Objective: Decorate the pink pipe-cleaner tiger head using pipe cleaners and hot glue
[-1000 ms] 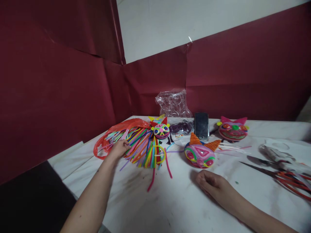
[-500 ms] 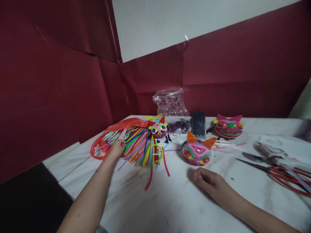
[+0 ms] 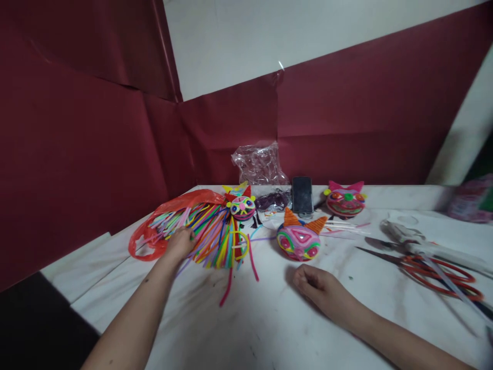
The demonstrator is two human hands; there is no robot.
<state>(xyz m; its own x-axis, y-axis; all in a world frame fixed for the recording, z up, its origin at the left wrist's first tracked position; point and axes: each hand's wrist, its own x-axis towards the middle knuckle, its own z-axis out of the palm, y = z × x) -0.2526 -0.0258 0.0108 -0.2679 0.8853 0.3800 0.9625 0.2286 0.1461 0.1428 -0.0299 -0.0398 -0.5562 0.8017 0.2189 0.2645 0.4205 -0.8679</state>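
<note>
Across the marbled counter (image 3: pixel 215 329), a left hand (image 3: pixel 179 244) reaches onto the fanned-out fuzzy sticks (image 3: pixel 215 234), fingers curled at their edge near the red plastic bag (image 3: pixel 140 245); whether it grips any, I can't tell from where I stand. Closed in a loose fist, the right hand (image 3: pixel 316 285) sits just in front of the orange-eared head (image 3: pixel 298 241).
</note>
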